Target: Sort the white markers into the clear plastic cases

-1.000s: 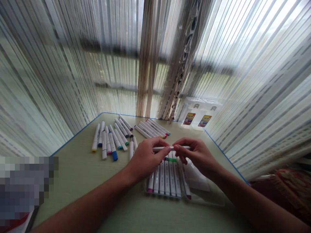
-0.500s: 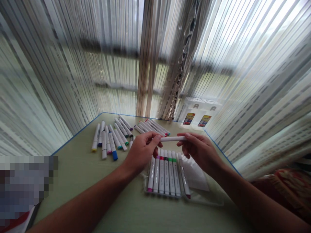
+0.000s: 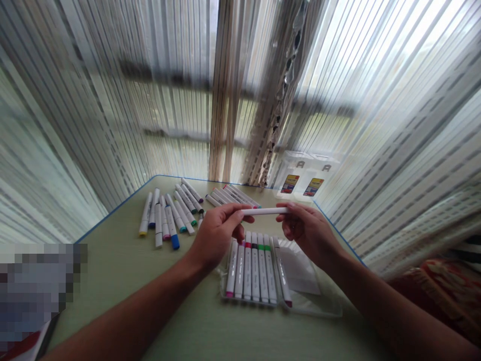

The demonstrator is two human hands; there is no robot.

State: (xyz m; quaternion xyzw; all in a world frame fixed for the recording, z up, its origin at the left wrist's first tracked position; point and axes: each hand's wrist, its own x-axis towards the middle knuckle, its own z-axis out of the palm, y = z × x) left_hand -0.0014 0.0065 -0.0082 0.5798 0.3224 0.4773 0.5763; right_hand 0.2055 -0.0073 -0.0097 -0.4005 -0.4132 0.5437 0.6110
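Observation:
A white marker (image 3: pixel 265 211) is held level in the air between my two hands. My left hand (image 3: pixel 222 226) pinches one end of it, and my right hand (image 3: pixel 306 226) grips the other end between thumb and fingers. Below them on the table lies an open clear plastic case (image 3: pixel 315 313). Several white markers (image 3: pixel 255 273) stand side by side in its left half, some with pink, red, black or green bands. One marker with a dark reddish end (image 3: pixel 282 276) lies slanted beside that row, near a white paper insert (image 3: pixel 300 273).
Loose markers (image 3: pixel 158 225) with coloured ends lie at the left of the green table (image 3: pixel 124 271), with more markers (image 3: pixel 240 194) at the back. Two clear cases (image 3: pixel 296 173) stand at the back right, before string curtains (image 3: pixel 180 100). A patterned reddish cloth (image 3: pixel 447 291) is at right.
Both hands have risen slightly with the marker, which now tilts a little up toward the right hand. The view has shifted slightly; the markers on the table lie as before.

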